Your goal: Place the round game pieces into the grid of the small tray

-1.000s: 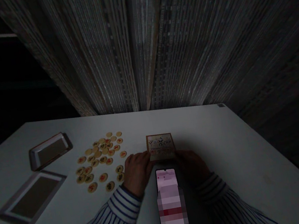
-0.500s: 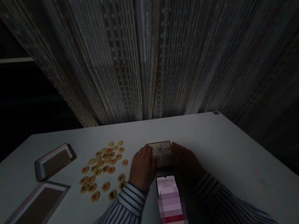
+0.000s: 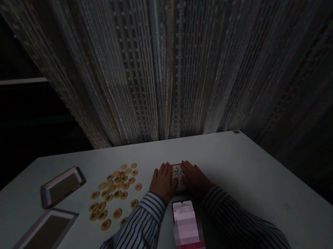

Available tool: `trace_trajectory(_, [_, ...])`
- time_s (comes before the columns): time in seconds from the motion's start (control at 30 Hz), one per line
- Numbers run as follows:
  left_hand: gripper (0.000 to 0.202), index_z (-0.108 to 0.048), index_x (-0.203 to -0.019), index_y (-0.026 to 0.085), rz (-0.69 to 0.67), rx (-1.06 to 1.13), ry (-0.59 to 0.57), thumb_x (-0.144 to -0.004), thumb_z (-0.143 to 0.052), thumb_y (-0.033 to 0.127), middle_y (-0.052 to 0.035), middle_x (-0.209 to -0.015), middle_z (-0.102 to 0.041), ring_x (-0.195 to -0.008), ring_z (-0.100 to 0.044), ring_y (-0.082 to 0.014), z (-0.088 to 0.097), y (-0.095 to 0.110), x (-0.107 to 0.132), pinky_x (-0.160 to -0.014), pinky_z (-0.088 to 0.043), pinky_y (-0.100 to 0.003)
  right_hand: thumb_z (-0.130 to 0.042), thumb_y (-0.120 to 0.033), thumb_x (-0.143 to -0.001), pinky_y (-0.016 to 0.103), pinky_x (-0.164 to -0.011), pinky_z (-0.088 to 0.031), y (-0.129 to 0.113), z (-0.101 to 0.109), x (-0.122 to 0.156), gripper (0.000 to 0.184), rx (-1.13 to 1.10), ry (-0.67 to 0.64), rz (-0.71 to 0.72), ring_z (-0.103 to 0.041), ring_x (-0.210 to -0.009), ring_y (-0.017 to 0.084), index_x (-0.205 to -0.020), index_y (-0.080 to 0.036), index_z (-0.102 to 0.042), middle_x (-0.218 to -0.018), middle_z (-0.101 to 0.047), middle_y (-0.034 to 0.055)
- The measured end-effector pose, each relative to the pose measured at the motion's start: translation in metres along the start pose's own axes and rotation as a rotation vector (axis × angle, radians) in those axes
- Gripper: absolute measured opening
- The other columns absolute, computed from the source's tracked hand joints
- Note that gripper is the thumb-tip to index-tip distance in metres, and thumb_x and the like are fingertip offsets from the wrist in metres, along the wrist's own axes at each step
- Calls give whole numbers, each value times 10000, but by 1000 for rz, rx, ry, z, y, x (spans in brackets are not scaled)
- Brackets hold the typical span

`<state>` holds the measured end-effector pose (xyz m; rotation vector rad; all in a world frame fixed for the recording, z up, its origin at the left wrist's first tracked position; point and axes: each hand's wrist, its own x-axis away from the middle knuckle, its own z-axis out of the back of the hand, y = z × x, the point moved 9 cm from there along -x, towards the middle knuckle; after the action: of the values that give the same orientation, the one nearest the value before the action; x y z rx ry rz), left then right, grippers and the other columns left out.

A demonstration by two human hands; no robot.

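Note:
A small folded brown and white board with black characters (image 3: 177,171) lies on the white table (image 3: 254,186) in front of me. My left hand (image 3: 163,181) rests flat on its left part, fingers stretched out. My right hand (image 3: 195,177) lies flat on its right part, fingers stretched too. Only a narrow strip of the board shows between them. Several round tan game pieces (image 3: 113,190) with red or black marks lie scattered just left of my left hand. Both my sleeves are striped.
A lit phone (image 3: 188,236) stands upright between my forearms, close to me. Two shallow box halves lie at the left: one (image 3: 62,186) farther away, one (image 3: 41,237) nearer. Behind the table's far edge hangs a dark ribbed curtain (image 3: 173,54).
Both hands moved forward from the board's near edge onto its top and closer together, now covering most of it. The view tilted up a little.

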<state>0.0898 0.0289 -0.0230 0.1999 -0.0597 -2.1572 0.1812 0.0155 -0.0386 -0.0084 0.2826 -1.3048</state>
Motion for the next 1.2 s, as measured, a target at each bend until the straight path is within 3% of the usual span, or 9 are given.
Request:
trace_trajectory(0.27, [512, -355, -1343, 110, 6, 3, -1, -884, -335, 336, -117, -1433, -334, -1322, -275, -257, -4, -1, 0, -1049, -264, -480, -318, -206, -863, 464, -1033, -281, 3, -3, 3, 497, -46, 14, -8, -264, -1321, 248, -1327, -37, -376, -1409, -343, 182])
trace_trajectory(0.67, [505, -366, -1336, 121, -1, 15, 39, -875, -364, 329, -127, -1417, -362, -1314, -290, -265, -3, -2, 1, -1037, -268, -509, -352, -208, -841, 483, -998, -313, -2, 5, 0, 493, -11, 35, -16, -317, -1291, 273, -1299, -35, -415, -1394, -365, 191])
trace_trajectory(0.83, [503, -367, -1334, 107, 6, 22, 31, -880, -356, 326, -141, -1423, -346, -1315, -287, -269, -2, -2, 1, -1040, -261, -509, -387, -213, -827, 452, -981, -346, 1, 4, -3, 483, -24, 75, 15, -347, -1269, 277, -1270, -28, -446, -1371, -400, 196])
trace_trajectory(0.97, [497, -382, -1319, 96, 26, 49, 36, -876, -380, 321, -168, -1417, -346, -1314, -289, -279, 4, -2, 2, -1042, -261, -498, -398, -217, -832, 415, -985, -350, 6, 12, -3, 450, -19, 98, -39, -397, -1230, 267, -1223, -12, -488, -1321, -456, 209])
trace_trajectory(1.1, [485, -418, -1282, 55, 98, 175, 28, -873, -389, 314, -203, -1391, -368, -1295, -319, -283, 10, -13, 3, -1042, -274, -440, -365, -239, -866, 356, -923, -397, 11, 27, 3, 401, -31, 112, -123, -513, -1098, 238, -1198, -72, -518, -1215, -563, 167])
trace_trajectory(1.2, [420, -475, -1222, 54, 144, 233, 20, -880, -358, 267, -197, -1282, -496, -1196, -456, -240, 14, -24, 4, -1001, -335, -362, -360, -240, -875, 312, -868, -415, 13, 33, 7, 361, -52, 89, -167, -570, -997, 209, -1163, -137, -551, -1125, -624, 120])
